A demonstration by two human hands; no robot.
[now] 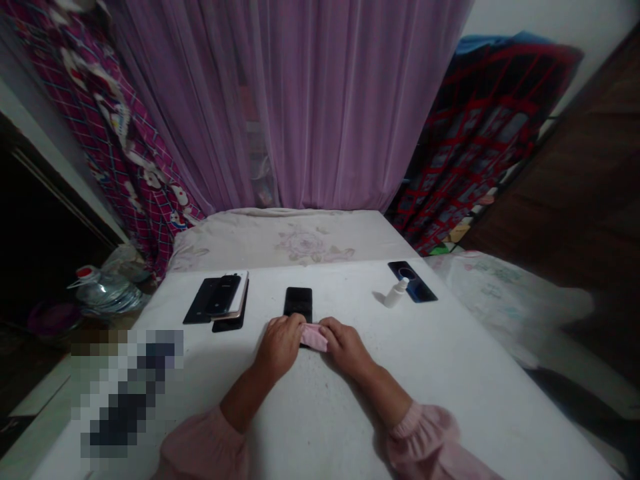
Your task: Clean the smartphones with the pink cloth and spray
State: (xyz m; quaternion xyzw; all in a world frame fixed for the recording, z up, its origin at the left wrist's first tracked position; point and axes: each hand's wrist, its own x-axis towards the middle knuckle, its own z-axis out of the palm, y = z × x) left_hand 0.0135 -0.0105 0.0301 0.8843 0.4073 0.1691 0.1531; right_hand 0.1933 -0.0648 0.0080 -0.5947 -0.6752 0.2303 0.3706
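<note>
pink gathered-cuff sleeves [425, 427]: short of wrists
left hand [281, 341], right hand [349, 343]: gripping small pink cloth [315, 338] from both sides, likely for control
black rectangular phone [299, 300]: partly under cloth, likely steadied by white table [460, 373]

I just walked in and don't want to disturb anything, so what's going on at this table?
A person has a folded pink cloth between both hands, the left hand at one end and the right hand at the other, over the near end of a black phone on the white tabletop. Off to the left lies a pile of flat devices. To the right are a small white bottle and a flat dark device.
</note>
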